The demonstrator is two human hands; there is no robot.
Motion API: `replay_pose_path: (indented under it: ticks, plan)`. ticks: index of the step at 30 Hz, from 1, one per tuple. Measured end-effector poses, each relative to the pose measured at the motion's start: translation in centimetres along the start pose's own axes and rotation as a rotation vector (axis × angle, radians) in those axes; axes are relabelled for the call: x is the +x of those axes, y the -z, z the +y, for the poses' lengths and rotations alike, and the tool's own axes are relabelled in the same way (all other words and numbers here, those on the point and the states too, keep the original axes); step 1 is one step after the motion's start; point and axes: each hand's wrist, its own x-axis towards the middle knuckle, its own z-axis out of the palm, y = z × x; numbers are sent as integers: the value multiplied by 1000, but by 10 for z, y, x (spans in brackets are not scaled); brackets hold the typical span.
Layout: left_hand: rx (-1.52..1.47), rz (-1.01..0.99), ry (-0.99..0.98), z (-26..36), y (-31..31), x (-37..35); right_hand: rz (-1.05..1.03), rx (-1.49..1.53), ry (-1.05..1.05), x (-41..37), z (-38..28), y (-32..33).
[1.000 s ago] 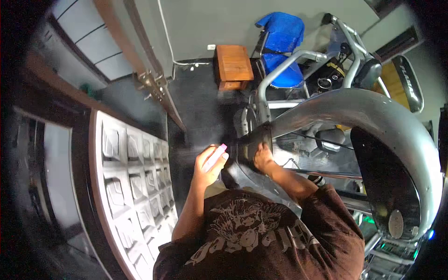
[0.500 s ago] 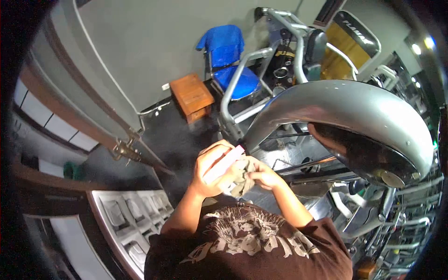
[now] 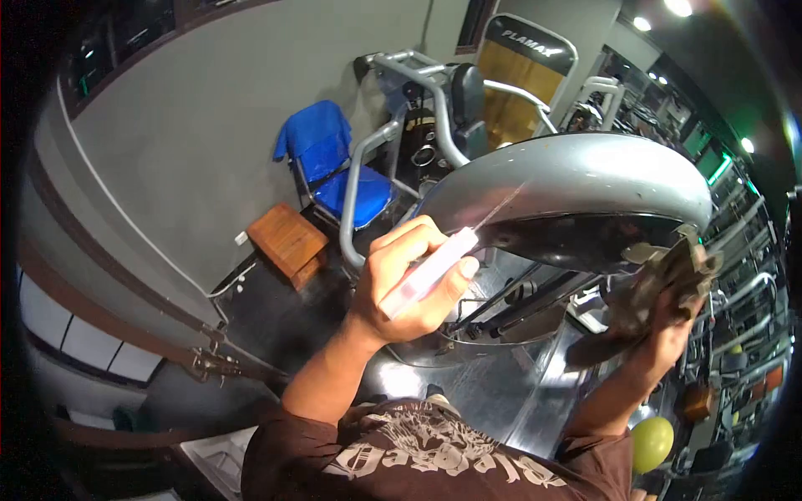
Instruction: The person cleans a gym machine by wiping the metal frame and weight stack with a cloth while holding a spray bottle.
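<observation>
A white and pink spray bottle (image 3: 430, 271) is in my left hand (image 3: 401, 284), fingers wrapped round it. Thin streaks of liquid run from its tip toward the silver curved machine cover (image 3: 576, 171). On the right, my right hand (image 3: 668, 334) grips a crumpled grey-brown cloth (image 3: 681, 271) against or close to the right end of the cover's dark underside; contact cannot be made out.
A blue chair (image 3: 351, 196) with a blue cloth over its back stands by the wall, beside a small wooden stool (image 3: 286, 240). Silver-framed gym machines (image 3: 443, 108) stand behind the cover. A yellow-green ball (image 3: 652, 444) is at the lower right.
My hands have moved apart: the right one has gone right with the cloth to the cover's far end. The bottle now points up at the cover, with liquid leaving it. The view has turned right.
</observation>
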Motion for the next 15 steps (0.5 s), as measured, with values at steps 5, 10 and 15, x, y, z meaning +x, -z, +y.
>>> replay_pose_path:
  ticks: [5,10,15]
  plan:
    - [-19,-31,-32,1,4,2,278,-407,245,63,-24,-9]
    - [-24,-61,55,-1,16,-20,14,-1333,516,98,-27,-60]
    - [-47,-62,149,2,31,-47,-99,-1573,635,82,-13,-129]
